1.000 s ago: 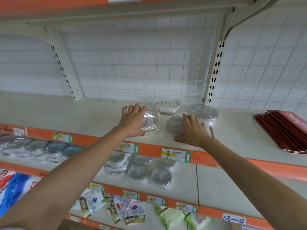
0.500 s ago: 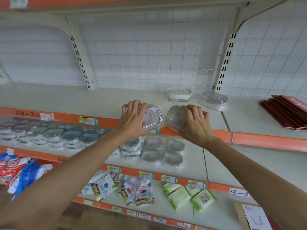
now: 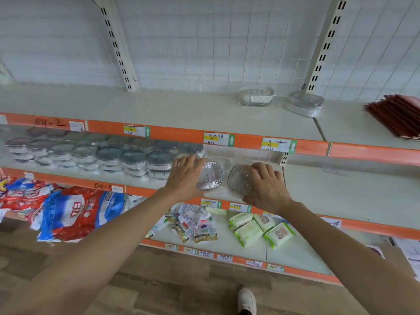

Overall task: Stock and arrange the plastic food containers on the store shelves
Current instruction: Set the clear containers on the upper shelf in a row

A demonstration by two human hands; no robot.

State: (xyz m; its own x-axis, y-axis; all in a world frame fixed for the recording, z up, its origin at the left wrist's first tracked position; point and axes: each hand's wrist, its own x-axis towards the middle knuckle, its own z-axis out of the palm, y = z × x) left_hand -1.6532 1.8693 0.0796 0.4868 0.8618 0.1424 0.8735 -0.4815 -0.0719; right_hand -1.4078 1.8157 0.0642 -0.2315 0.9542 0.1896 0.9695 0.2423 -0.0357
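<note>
My left hand (image 3: pixel 185 176) grips a clear square plastic container (image 3: pixel 210 176) with a pink label. My right hand (image 3: pixel 264 185) grips a second clear, rounder container (image 3: pixel 238 178). Both containers hover over the second shelf (image 3: pixel 341 192), just right of several rows of dark-lidded clear containers (image 3: pixel 109 155) that fill its left part. Two more clear containers, a slotted one (image 3: pixel 255 97) and a lidded one (image 3: pixel 303 104), stand on the top shelf (image 3: pixel 159 110) near the back.
A stack of red flat items (image 3: pixel 395 117) lies at the top shelf's right end. Green wipe packs (image 3: pixel 261 228) and small sachets (image 3: pixel 195 223) sit on the third shelf. Red-and-blue bags (image 3: pixel 68 212) lie at lower left. Orange shelf edges carry price tags (image 3: pixel 218 139).
Both hands lifted the two containers off the top shelf and brought them down to the second shelf, beside the rows of stocked containers.
</note>
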